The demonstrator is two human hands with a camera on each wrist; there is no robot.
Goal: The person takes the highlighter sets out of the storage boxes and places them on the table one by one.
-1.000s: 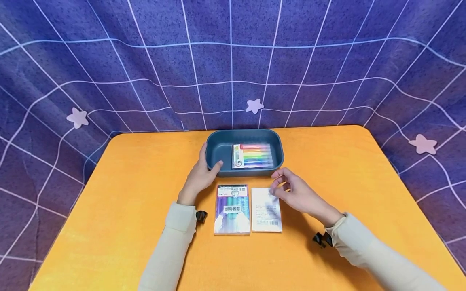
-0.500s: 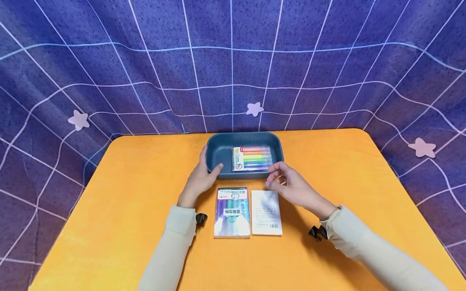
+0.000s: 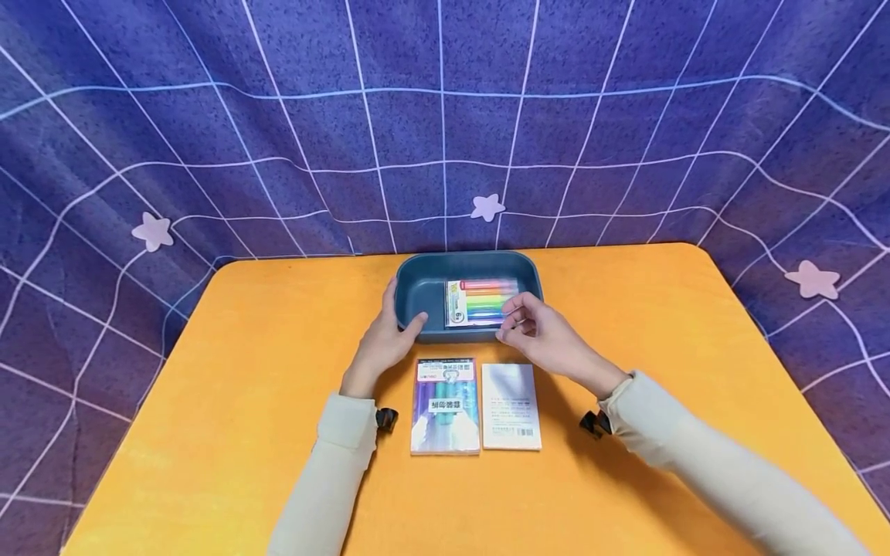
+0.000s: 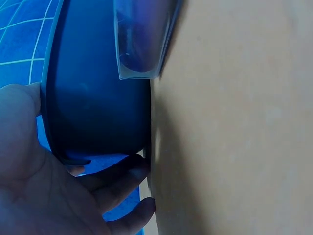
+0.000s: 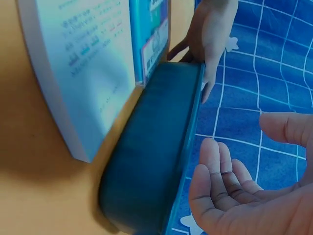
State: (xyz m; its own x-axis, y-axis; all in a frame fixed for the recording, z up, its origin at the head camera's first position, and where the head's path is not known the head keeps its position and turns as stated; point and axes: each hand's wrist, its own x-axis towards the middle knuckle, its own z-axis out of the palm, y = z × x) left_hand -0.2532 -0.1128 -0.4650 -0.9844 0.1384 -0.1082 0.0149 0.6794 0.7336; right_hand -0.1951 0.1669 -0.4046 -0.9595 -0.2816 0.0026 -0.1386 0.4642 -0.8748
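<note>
A dark teal plastic bin stands near the table's back edge. Its left end is gripped by my left hand, thumb at the front rim and fingers round the outer side. Inside, towards the right, lies a clear pack of rainbow-coloured pens. My right hand hovers over the bin's front right corner, fingers loosely curved, thumb apart from them and nothing between, as the right wrist view also shows. In front of the bin, a pack of purple and teal pens lies beside a white printed block.
The orange table extends to both sides of the bin. Behind it hangs a blue grid-patterned curtain with stars. A black wrist mount shows beneath my right sleeve, another at my left.
My right hand has shifted left and a little forward, from beside the bin's front right corner to over its rim. My left hand, the bin and the packs have stayed put.
</note>
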